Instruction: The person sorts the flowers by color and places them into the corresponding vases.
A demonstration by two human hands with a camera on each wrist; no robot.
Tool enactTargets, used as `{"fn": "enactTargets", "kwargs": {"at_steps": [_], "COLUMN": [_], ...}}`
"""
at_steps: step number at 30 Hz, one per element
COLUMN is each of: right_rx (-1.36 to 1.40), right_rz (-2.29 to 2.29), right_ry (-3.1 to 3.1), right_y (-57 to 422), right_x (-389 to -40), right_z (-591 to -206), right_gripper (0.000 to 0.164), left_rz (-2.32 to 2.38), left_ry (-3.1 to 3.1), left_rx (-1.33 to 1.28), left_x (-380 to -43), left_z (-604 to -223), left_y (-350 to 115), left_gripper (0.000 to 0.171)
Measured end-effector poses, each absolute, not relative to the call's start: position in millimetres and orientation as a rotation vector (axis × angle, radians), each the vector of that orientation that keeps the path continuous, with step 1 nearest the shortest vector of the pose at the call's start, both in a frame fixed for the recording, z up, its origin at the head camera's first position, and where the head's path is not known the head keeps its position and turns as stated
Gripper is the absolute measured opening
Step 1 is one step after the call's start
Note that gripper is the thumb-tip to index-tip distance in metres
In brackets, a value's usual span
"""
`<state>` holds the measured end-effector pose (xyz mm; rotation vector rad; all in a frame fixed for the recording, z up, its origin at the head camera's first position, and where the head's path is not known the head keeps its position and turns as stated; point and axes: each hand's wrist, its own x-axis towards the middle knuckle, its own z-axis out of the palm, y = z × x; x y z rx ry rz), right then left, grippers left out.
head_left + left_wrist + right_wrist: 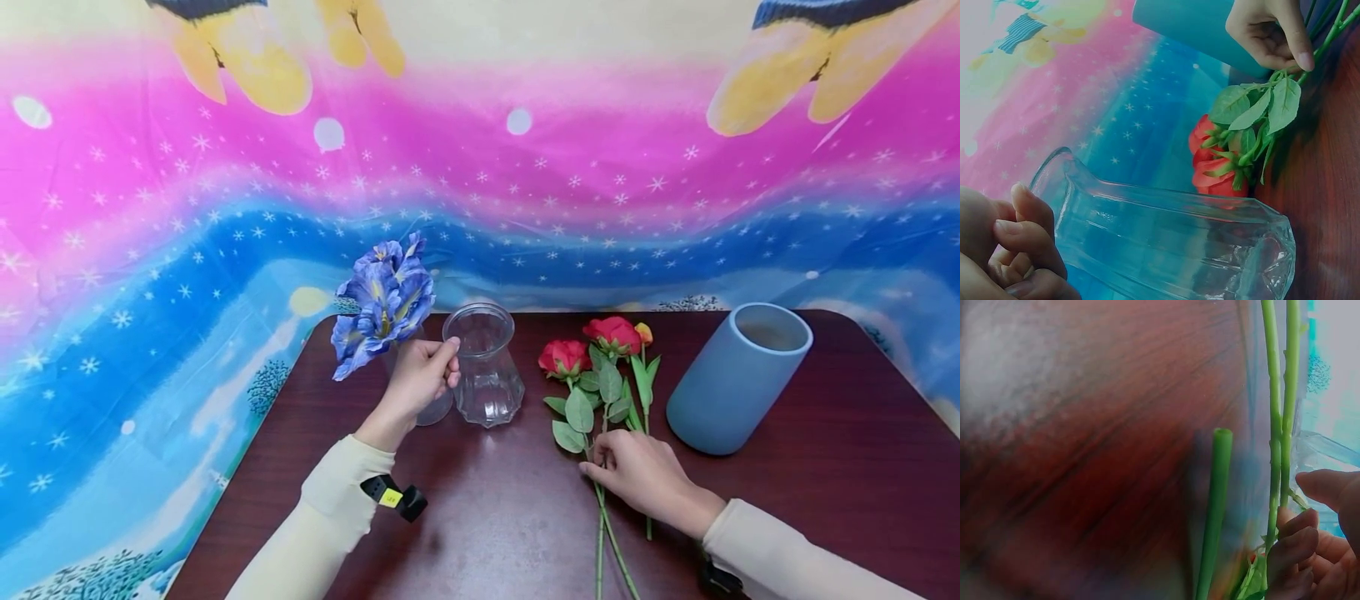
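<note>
Blue-violet irises (384, 304) stand at the left in a slim clear vase (433, 410), partly hidden behind my left hand (420, 375). The left hand's fingers are loosely curled, with nothing visible in them, beside the rim of a faceted glass vase (489, 392). My right hand (648, 475) pinches the green stems (1277, 434) of two red roses (564, 358) just below their leaves, the thumb on one side and curled fingers on the other. The roses lie on the table with their blooms pointing away from me.
An orange-yellow tulip (643, 333) lies just right of the roses, its cut stem (1217, 481) passing beneath the right hand. A tall blue-grey vase (731, 383) stands at the right on the dark wooden table (480, 517). A printed cloth (480, 192) hangs behind.
</note>
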<state>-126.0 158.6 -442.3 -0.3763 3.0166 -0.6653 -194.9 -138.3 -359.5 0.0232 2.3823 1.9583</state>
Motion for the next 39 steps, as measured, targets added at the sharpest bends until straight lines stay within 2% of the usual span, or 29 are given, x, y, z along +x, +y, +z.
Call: {"fn": "enactTargets", "kwargs": {"at_steps": [39], "right_rx": [-0.406], "right_rz": [-0.75], "right_ry": [2.949], "right_y": [157.2], "right_x": [-127.9], "right_z": [-441.3], "right_gripper": [0.044], "left_rz": [1.95], "left_ry": [2.369], "left_rx": [0.014], "left_x": [-193.1], "left_z": [-357.7], "left_y": [-137.8], "left_gripper": [0.045]}}
